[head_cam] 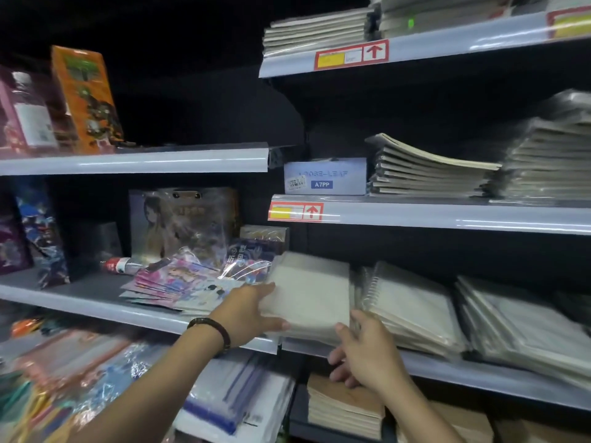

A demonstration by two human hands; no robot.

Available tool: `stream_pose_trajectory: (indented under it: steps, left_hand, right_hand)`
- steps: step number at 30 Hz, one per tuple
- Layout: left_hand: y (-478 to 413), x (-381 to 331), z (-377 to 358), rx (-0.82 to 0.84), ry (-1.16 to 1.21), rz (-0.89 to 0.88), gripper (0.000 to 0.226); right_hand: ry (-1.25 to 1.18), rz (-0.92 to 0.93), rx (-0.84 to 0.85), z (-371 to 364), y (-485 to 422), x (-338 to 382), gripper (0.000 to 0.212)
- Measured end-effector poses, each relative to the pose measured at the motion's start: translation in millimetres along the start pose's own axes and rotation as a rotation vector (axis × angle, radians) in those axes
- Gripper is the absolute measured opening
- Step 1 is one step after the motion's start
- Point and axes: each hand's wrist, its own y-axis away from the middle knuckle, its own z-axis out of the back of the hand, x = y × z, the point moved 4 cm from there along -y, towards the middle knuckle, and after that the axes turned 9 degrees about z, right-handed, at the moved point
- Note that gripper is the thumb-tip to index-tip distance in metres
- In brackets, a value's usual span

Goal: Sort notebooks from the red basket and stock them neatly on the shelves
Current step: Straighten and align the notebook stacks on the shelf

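Observation:
A stack of pale wrapped notebooks (311, 295) lies at the left end of the third shelf (447, 367) on the right unit. My left hand (248, 310) holds the stack's left side, fingers on top and thumb at its front edge. My right hand (364, 353) is at the stack's front right corner, thumb up against it and fingers curled under the shelf edge. A pile of spiral notebooks (412, 311) leans right beside the stack. The red basket is out of view.
More wrapped notebook piles (527, 327) fill the same shelf to the right. Above sit stacked notebooks (428, 169) and a loose-leaf box (324, 176). The left unit holds colourful anime booklets (179, 282) and boxes. Brown notebooks (345, 407) lie on the shelf below.

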Motion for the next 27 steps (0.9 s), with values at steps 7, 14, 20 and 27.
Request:
stream_pose_trajectory:
  steps: [7,14,20,27]
  left_hand:
    - [16,-4,-4,-0.206,-0.023,0.020,0.079]
    - [22,-10,-5,-0.150,0.044,0.048,0.070]
    - [16,-7,2,-0.126,0.197,0.040,0.061]
    - [-2,-4,1,-0.103,0.176,0.034,0.058]
  right_hand:
    - [0.064,0.062,-0.037,12,-1,-2,0.055]
    - [0.100,0.027,0.058,13,-2,-1,0.066]
    - [0.141,0.172,-0.053,14,4,-6,0.051]
    - [0.282,0.224,-0.129,14,10,-11,0.053]
